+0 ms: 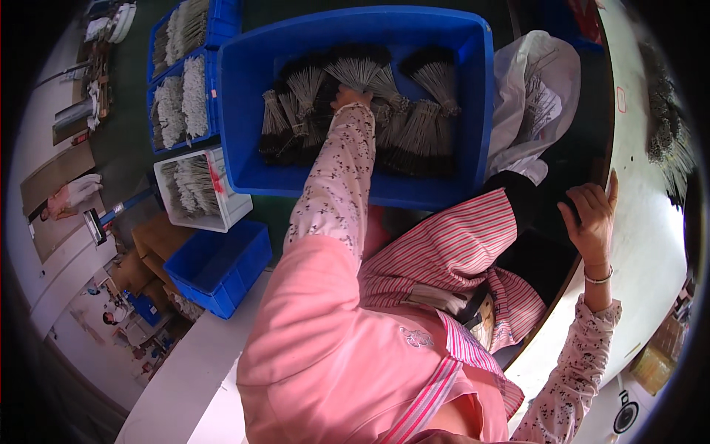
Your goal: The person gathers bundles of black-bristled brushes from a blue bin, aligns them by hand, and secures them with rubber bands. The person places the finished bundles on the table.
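My left hand (pixel 350 98) reaches down into a large blue bin (pixel 248 111). Its fingers are closed round the wire ends of a bundle of thin wire brushes (pixel 355 70) with black bristle tips. More bundles of the same kind, such as the brush bundle (pixel 420 129) to the right, lie around it, some tied at the stems. Over the edge of the white table (pixel 643 229) on the right, my right hand (pixel 592 214) is spread with fingers apart and nothing in it. A bracelet circles that wrist.
Beside the bin, a white sack (pixel 551 59) holds loose wires. Dark wire brushes (pixel 665 133) lie on the table's far right. At left stand blue crates (pixel 211 96) of white-tipped pieces, a white crate (pixel 233 207) and a blue box (pixel 240 259). Other people are in the left background.
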Available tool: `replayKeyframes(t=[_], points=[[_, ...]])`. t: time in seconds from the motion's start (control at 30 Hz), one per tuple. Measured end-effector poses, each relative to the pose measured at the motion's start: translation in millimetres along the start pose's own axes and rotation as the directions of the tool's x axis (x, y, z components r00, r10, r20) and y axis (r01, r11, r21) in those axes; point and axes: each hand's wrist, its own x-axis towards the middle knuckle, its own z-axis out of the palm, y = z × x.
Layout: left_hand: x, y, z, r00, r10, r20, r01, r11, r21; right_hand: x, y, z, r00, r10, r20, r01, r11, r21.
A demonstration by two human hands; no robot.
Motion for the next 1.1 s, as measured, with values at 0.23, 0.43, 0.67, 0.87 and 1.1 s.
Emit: replayKeyframes(t=[0.23, 0.43, 0.67, 0.87, 1.1], points=[[56, -6, -22, 0.74, 0.549, 0.388, -0.574, 0.816, -0.06, 2, -1, -1, 1.0, 0.002, -0.014, -0.002, 1.0, 0.008], [24, 31, -72, 0.731, 0.128, 0.67, 0.531, 0.511, -0.676, -2, 0, 0, 1.0, 0.002, -0.019, -0.001, 1.0, 0.014], [-46, 56, -12, 0.905, -0.22, 0.365, 0.345, -0.125, -0.93, 3, -4, -6, 1.0, -0.024, -0.007, 0.024, 0.999, 0.024], [-29, 77, 50, 0.855, -0.395, 0.338, 0.376, 0.022, -0.926, 7, -8, -7, 0.998, -0.055, 0.031, 0.056, 0.998, -0.003], [5, 90, 90, 0.94, -0.244, 0.239, 0.341, 0.634, -0.694, 1, -13, -13, 0.999, -0.043, 0.028, 0.043, 0.999, 0.013]])
